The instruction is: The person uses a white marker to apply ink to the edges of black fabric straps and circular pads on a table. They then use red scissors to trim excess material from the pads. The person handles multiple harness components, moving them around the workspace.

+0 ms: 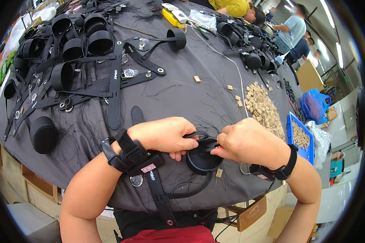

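Observation:
Between my hands, near the table's front edge, is a black leather strap with a round cup-shaped loop [205, 161]. My left hand [166, 135] is closed on the loop's left rim, thumb and fingers around the leather. My right hand [245, 141] pinches the loop's upper right edge, its fingertips pressed together. A small dark and reddish bit shows at those fingertips, too small to name. The lower strap [156, 186] hangs over the table edge below my left wrist. Close to the loop lies a beige tag [219, 173] with thin dark threads around it.
Many similar black straps with cups [73, 48] are heaped at the far left. A pile of beige tags [263, 107] lies to the right, beside a white cord [239, 73]. Beyond it are a blue tray [290, 133] and a blue bag [314, 106]. Other people work at the far right.

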### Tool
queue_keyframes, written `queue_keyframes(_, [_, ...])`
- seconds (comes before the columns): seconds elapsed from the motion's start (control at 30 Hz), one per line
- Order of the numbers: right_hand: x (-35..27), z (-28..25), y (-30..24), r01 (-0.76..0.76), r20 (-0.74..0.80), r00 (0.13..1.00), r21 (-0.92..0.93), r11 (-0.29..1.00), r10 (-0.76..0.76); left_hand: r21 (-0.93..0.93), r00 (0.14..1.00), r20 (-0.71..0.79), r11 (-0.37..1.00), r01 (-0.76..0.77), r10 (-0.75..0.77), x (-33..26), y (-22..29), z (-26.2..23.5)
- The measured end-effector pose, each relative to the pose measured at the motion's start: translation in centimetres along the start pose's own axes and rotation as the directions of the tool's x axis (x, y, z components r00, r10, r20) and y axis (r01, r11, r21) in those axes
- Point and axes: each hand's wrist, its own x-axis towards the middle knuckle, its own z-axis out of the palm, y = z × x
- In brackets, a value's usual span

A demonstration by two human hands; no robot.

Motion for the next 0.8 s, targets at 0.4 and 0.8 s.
queue_keyframes(0.4, [-0.2,-0.3,0.6,0.057,0.033,0.998,0.099,0.993,-0.061,0.001,1.0,0.005,1.0,0.008,-0.008,-0.1,0.2,0.1])
queue_keyframes(0.8, [0.0,0.2,-0.5,0.007,-0.03,1.0,-0.021,1.0,-0.008,-0.012,1.0,-0.008,1.0,0.013,-0.013,-0.1,0.2,0.1])
